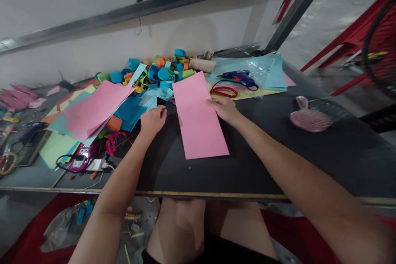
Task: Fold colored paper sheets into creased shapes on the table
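"Where was the pink rectangular paper sheet [200, 126]?"
"Over the black table [241, 173], short of its front edge. The right hand [225, 109] pinched its side, apparently positioning it."
"The left hand [154, 121]?"
"Fingers curled nearby, grip unclear; steadying seemed called for next."

The pink sheet [201, 121] is matt paper, the hairbrush [305, 120] apparently smooth, glossy plastic.

Black fan [381, 45] cut by right edge, yellow loop [15, 161] far left too blurred to name, right forearm [309, 177] blurred at corner, tabletop [262, 165] hidden beneath pink sheet [201, 119].
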`<state>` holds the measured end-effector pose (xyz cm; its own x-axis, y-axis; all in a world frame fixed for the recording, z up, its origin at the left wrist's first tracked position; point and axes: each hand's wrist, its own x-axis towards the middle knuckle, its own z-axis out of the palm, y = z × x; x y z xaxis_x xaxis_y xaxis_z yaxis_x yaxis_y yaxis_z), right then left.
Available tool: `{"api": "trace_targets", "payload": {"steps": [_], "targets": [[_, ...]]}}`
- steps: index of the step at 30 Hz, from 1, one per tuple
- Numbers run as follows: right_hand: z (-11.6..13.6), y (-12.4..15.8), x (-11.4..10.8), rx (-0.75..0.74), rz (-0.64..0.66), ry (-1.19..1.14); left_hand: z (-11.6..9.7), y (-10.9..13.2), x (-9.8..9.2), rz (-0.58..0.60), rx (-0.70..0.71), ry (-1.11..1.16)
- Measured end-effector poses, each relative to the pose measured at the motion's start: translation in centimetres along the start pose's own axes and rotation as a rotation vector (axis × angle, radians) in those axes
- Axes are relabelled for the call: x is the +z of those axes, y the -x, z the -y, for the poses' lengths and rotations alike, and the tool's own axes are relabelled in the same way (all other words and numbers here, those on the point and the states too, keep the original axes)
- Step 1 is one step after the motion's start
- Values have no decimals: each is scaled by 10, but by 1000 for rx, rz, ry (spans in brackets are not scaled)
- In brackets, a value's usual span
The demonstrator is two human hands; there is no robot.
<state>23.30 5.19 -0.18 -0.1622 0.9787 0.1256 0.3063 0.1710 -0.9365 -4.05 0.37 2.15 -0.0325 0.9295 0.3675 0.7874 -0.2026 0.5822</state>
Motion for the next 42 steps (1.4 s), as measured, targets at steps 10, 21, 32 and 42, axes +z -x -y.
{"api": "trace_targets", "payload": {"steps": [10,21,32,42], "targets": [[0,7,11,-62,-98,140,15,-14,-18,-159,30,-90],[-6,4,13,-92,-165,120,49,-26,-52,-83,-496,-443],[-9,1,16,-102,-210,94,21,-38,-32,-335,-160,971],[-18,-3,18,-78,-496,56,-25,9,35,-111,-456,1089]]}}
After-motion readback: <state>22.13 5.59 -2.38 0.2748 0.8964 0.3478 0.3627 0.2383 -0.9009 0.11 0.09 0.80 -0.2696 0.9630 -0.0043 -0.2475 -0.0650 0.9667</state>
